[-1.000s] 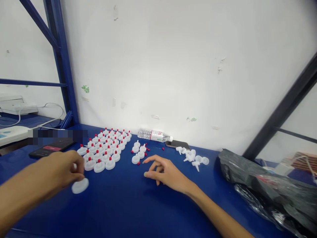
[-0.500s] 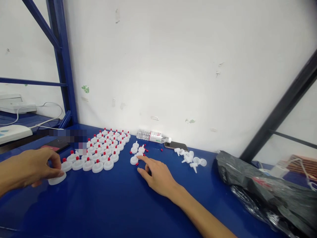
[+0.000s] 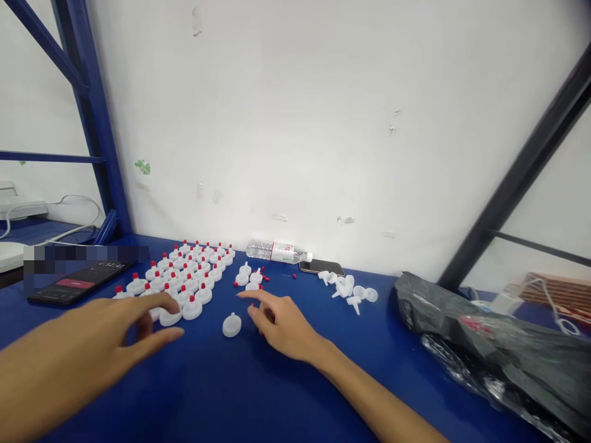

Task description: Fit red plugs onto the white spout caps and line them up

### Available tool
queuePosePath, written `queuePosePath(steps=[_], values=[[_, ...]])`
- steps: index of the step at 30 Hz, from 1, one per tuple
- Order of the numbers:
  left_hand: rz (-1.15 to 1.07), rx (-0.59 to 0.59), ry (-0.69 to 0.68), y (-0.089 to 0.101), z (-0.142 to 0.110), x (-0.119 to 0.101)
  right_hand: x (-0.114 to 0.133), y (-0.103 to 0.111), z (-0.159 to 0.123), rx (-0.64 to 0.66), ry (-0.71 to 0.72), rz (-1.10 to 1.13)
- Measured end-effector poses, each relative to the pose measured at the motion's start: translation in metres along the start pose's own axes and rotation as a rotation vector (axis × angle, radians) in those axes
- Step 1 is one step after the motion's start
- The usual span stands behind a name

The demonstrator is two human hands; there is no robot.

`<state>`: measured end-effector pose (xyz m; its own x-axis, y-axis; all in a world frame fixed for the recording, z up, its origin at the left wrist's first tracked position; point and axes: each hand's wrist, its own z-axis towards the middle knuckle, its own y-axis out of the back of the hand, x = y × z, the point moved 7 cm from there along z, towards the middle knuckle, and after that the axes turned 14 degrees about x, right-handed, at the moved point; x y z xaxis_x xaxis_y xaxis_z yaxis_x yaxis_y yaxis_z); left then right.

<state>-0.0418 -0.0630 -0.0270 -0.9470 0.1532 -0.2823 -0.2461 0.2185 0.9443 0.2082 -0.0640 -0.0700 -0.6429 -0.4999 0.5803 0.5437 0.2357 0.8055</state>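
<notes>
The left hand (image 3: 111, 329) has its thumb and index finger spread well apart, with a gap between their tips. Its index fingertip overlaps the nearest red-tipped lids (image 3: 191, 309) in view; I cannot tell whether it touches them. The right hand (image 3: 286, 329) points its index finger toward ten o'clock, the thumb curled below. A speck of red shows between the two, but I cannot tell whether anything is pinched there.

Just beside those fingers, at the right hand's nine o'clock and the left hand's three, a bare white lid (image 3: 231, 326) rests on the blue table (image 3: 207, 394), its short spout toward twelve. The red-tipped lids stand in close rows from the left hand's one to two o'clock.

From the right hand, a small bunch of spouted lids (image 3: 243, 277) sits at eleven, with loose red caps (image 3: 294, 276) scattered near it. A water bottle (image 3: 281, 252) lies on its side at twelve, a dark phone (image 3: 322, 267) at one, a heap of white tops (image 3: 344, 287) at two, and a gray plastic bag (image 3: 489, 344) at three. Another phone (image 3: 76, 283), its screen lit, lies at the left hand's eleven.
</notes>
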Motion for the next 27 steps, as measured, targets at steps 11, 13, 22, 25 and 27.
queuePosePath(steps=[11,13,22,25,27], values=[[0.153,0.174,-0.309,-0.071,0.029,-0.092,-0.027,0.006,0.005,-0.099,-0.162,-0.100],[0.104,0.167,-0.351,-0.072,0.031,-0.095,-0.030,0.007,0.004,-0.112,-0.194,-0.072],[-0.038,0.194,-0.381,-0.072,0.034,-0.094,-0.030,0.015,-0.004,-0.162,-0.167,0.004],[-0.044,0.197,-0.377,-0.072,0.035,-0.094,-0.029,0.018,-0.005,-0.153,-0.099,0.192],[-0.051,0.203,-0.371,-0.073,0.037,-0.093,-0.025,0.020,-0.005,-0.170,-0.043,0.269]])
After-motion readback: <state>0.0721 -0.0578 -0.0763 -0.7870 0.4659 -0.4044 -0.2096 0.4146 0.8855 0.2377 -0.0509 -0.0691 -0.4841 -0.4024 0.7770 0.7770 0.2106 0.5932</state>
